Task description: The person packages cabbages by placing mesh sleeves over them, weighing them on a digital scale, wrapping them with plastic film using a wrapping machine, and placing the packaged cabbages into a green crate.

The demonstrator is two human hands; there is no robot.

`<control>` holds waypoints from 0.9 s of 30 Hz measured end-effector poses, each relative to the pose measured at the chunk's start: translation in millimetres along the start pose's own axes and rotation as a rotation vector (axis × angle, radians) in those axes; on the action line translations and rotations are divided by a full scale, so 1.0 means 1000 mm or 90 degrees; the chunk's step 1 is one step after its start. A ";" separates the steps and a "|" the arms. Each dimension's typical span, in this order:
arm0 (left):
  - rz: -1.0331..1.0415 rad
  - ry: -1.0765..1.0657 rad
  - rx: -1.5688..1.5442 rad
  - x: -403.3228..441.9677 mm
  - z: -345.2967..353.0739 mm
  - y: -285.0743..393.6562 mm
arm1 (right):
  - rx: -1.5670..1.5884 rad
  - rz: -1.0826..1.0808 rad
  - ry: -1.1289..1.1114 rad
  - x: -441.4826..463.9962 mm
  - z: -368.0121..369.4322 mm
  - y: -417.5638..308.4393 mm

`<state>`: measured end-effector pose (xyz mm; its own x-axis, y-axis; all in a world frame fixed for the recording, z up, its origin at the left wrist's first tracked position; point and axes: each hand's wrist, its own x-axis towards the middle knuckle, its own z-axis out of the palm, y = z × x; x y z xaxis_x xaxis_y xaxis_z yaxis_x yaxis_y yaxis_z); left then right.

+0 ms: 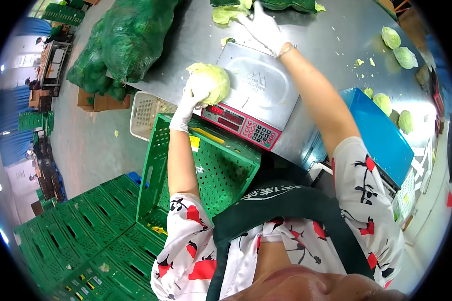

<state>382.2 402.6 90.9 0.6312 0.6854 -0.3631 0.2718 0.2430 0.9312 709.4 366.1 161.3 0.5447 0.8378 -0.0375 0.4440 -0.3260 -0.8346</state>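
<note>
A round, pale-green cabbage [217,84] is gripped by the left hand [192,100] at the left edge of the scale [266,75], near its front corner; the right hand [262,30] is held open near leaves [225,14].

The person's left hand [187,106] grips a cabbage [217,83] by the scale [258,83]; the right hand [263,31] stretches toward loose leaves [225,15].

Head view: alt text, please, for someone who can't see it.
A white-gloved left hand holds a pale green cabbage at the left edge of a red-fronted scale; the gloved right hand is stretched out beside loose leaves on a metal table. A green crate is lower in frame.
</note>
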 end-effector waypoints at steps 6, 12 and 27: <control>0.098 0.018 -0.056 0.011 0.012 -0.006 | 0.124 0.032 0.325 -0.040 -0.014 0.078; 0.306 -0.052 0.135 0.018 0.068 0.028 | 0.070 0.439 0.454 -0.127 -0.003 0.207; 0.330 0.110 0.204 0.015 0.058 0.021 | 0.001 0.295 0.453 -0.188 0.006 0.202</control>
<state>439.8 378.5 103.1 0.6204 0.7660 0.1687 0.1831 -0.3506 0.9185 692.4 144.9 -3.2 0.9893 0.1445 -0.0211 0.0654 -0.5674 -0.8208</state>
